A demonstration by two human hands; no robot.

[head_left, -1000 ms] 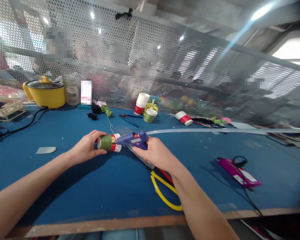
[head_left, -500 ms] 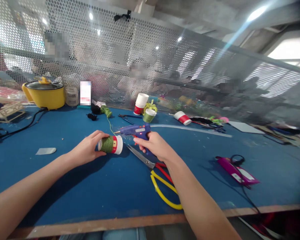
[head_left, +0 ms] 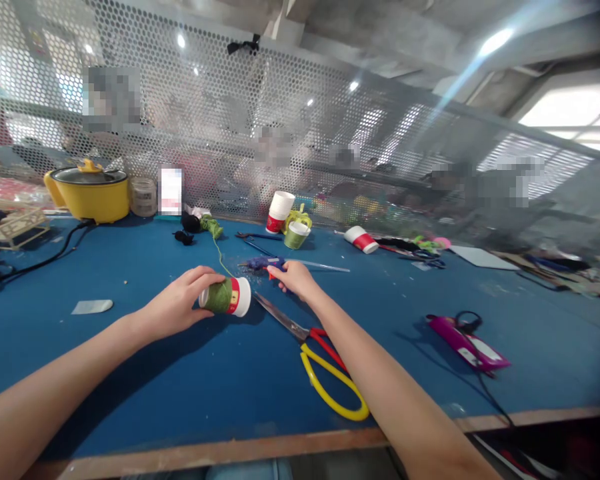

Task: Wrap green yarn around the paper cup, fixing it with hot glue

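Fingers of the left hand [head_left: 177,303], gripping a paper cup [head_left: 243,297] tipped on its side, its left part wrapped in green yarn [head_left: 217,297], strand [head_left: 220,255] leading far to a ball [head_left: 213,227]. Glue gun [head_left: 264,264], low at the worktop [head_left: 200,400] just far and right of the cup, nozzle leftward, right hand [head_left: 294,278] with fingers closed about it; scissors [head_left: 300,331], lying nearer. Step in hand, by judgement: gluing down the wrap, the next move calling for the gun parked clear and the strand drawn snugly round.

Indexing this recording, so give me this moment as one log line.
left hand: holds yarn-wrapped cup | right hand: holds glue gun | scissors: on blue table | green yarn: behind cup
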